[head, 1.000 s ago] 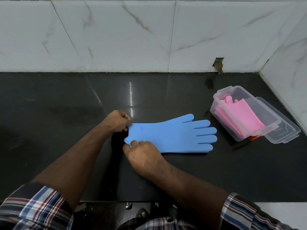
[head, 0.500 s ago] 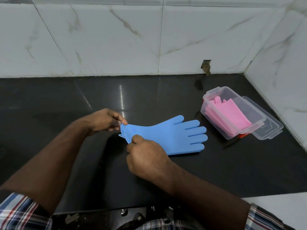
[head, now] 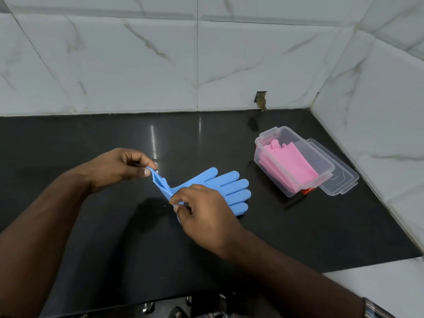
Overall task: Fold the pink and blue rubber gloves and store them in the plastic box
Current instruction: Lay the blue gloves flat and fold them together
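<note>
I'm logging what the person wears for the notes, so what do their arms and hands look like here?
Both hands are bare: left hand, right hand, no gloves, rings or watch visible. Forearms are uncovered too. A plaid sleeve in dark blue, red and white shows at the right arm's lower edge.

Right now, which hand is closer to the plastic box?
Right. The right hand pinches the blue glove nearer the plastic box; the left hand holds the cuff farther away.

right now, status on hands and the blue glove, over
Left hand and right hand both pinching the blue glove cuff, lifted off the counter. Pink glove already in plastic box, lid off. Path clear.
</note>
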`<state>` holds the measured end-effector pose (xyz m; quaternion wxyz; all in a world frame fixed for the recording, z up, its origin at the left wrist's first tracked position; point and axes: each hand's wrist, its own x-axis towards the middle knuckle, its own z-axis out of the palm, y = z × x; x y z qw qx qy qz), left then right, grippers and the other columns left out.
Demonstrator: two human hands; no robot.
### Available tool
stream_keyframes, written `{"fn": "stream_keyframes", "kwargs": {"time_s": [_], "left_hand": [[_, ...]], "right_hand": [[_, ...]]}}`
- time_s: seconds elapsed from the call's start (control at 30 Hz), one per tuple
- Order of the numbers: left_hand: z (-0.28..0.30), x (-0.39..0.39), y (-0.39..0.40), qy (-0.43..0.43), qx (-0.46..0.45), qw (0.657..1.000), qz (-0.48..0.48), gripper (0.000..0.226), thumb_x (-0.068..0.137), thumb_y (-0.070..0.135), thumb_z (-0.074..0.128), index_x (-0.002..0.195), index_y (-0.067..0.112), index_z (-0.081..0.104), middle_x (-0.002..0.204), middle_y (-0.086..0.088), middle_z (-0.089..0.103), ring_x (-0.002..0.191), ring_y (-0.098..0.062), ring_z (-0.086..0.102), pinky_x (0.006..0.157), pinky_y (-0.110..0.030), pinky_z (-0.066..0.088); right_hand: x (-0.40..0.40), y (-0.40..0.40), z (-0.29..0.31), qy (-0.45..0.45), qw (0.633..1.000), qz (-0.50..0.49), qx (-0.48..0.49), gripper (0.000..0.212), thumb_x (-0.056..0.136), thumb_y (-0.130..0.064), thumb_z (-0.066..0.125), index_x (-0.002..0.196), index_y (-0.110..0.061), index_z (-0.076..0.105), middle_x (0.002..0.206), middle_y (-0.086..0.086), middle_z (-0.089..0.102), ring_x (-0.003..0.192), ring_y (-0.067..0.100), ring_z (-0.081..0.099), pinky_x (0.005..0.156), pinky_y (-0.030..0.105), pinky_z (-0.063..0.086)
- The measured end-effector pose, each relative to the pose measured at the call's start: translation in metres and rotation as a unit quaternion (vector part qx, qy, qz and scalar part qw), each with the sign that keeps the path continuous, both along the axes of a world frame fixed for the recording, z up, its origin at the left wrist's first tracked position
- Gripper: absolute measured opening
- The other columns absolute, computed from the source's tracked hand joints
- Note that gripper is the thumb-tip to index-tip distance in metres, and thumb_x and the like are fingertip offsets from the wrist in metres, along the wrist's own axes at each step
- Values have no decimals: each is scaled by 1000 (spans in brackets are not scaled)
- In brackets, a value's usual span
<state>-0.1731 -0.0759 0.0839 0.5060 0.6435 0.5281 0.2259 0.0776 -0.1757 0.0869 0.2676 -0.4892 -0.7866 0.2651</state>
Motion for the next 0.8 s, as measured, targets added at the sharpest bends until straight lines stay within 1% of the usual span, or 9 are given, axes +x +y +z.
{"fn": "stream_keyframes", "kwargs": {"time_s": [0.07,0.13,0.2,0.27,0.4,0.53,0.6,0.73,0.8], "left_hand": [[3,17,6,-18,13,1000,-1,39,66,39,85,98,19,78,106,-12,75,105,-34,66,99,-50,49],[4,34,14,-27,9,1000,1,23,76,26,81,97,18,78,104,-15,74,102,-31,67,97,-42,52],[5,51,19,-34,0,999,1,31,69,36,83,96,21,78,103,-16,74,99,-26,67,94,-39,53],[3,64,24,-43,-8,999,7,44,60,44,86,96,21,77,103,-17,74,97,-25,67,97,-47,51],[-4,93,36,-46,-15,999,16,18,81,18,81,98,15,75,89,-6,75,89,-19,69,99,-49,51],[-15,120,44,-30,-19,999,27,17,88,9,73,105,6,71,86,-6,70,87,-19,67,94,-46,54],[-22,131,48,-34,-15,999,32,16,88,9,74,104,8,72,88,-9,66,86,-20,64,87,-41,55],[-33,154,50,-24,5,998,53,17,89,7,72,105,4,70,84,-6,62,79,-14,59,66,-17,51],[-40,163,52,-24,14,998,65,15,89,6,72,104,5,70,80,-2,61,75,-11,58,65,-16,49]], "right_hand": [[18,4,1,58,997,-28,-32,15,89,-13,62,100,-20,70,73,-16,58,69,-1,56,67,8,38],[33,9,0,81,993,-48,-69,12,90,-13,64,100,-19,68,67,-19,54,64,-5,56,62,6,38],[47,14,-5,95,988,-70,-99,12,90,-16,65,100,-22,67,76,-17,61,73,-4,62,66,7,42],[59,20,-10,105,983,-97,-114,12,88,-18,67,97,-25,66,86,-13,66,80,1,67,72,15,51],[83,29,-23,95,979,-133,-125,12,86,-19,70,93,-27,66,87,-13,66,81,5,68,77,23,54],[101,35,-40,78,973,-164,-144,13,85,-20,69,92,-31,66,90,-12,66,82,4,66,76,25,53],[107,37,-47,76,970,-176,-150,13,85,-20,68,91,-31,65,91,-11,66,84,3,65,76,23,51],[118,40,-56,91,964,-191,-160,14,87,-16,66,94,-28,66,89,-13,67,86,1,63,78,20,49],[123,41,-58,95,962,-199,-162,15,87,-15,66,96,-27,66,91,-13,67,86,1,62,79,20,50]]}}
